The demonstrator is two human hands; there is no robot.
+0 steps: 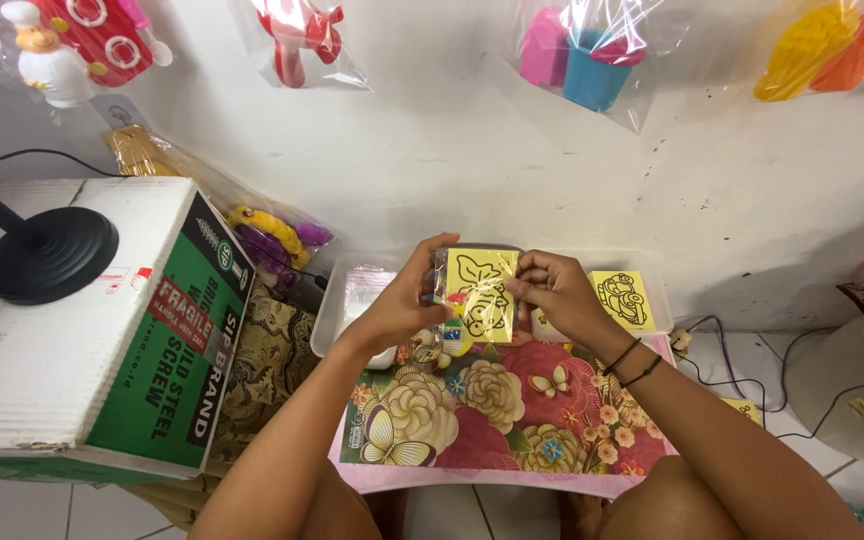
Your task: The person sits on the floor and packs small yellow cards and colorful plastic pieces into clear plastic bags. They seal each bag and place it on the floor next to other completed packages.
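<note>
I see yellow card [480, 290] between both hands | left hand [407, 300] clamped on its left edge | right hand [555, 290] pinching its right edge

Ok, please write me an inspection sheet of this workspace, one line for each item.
Surface: floral cloth on a low board, mostly bare.
Job's things: yellow picture card in a clear sleeve, held upright above the cloth's far edge.
Clutter: clear tray holding a second yellow card; cardboard box at left carrying a black lamp base.
Hands: left hand and right hand both grip the card's side edges.
Cables: thin black cables on the floor at right.
Surroundings: white wall with bagged plastic toys hanging; tiled floor.
</note>
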